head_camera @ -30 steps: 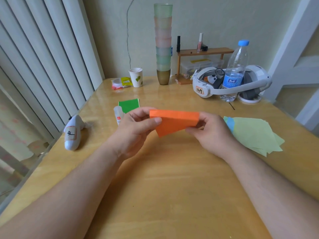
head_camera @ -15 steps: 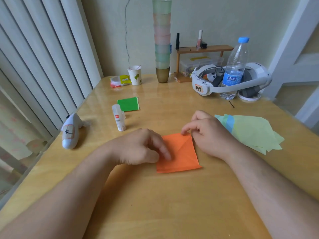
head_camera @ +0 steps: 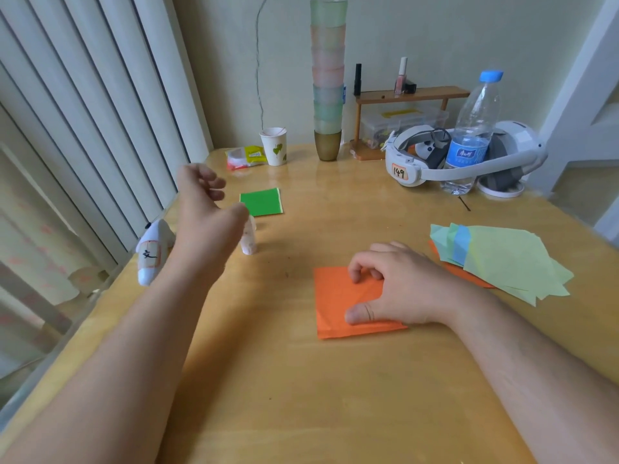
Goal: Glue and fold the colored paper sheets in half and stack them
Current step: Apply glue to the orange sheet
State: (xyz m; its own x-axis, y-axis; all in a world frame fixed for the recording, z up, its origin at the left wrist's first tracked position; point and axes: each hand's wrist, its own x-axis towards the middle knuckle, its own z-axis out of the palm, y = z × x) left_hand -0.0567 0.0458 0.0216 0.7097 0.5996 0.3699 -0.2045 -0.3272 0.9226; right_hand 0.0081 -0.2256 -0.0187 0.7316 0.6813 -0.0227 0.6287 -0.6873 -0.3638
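A folded orange paper (head_camera: 338, 301) lies flat on the wooden table (head_camera: 301, 396). My right hand (head_camera: 395, 286) presses down on it with fingertips and thumb, holding nothing. My left hand (head_camera: 201, 192) is raised above the table's left side, fingers apart and empty, just above the white glue stick (head_camera: 248, 241), which it partly hides. A folded green paper (head_camera: 261, 201) lies beyond the glue stick. A pile of loose sheets (head_camera: 502, 259), mostly pale yellow-green with blue, mint and orange edges, lies right of my right hand.
A white toy figure (head_camera: 151, 252) lies at the left table edge. At the back stand a paper cup (head_camera: 274, 146), a tall cup stack (head_camera: 328, 78), a small shelf (head_camera: 412, 93), a white headset (head_camera: 462, 159) and a water bottle (head_camera: 472, 135).
The orange paper went from held in the air to flat on the table. My left hand has left it and lifted toward the glue stick; my right hand now presses on it.
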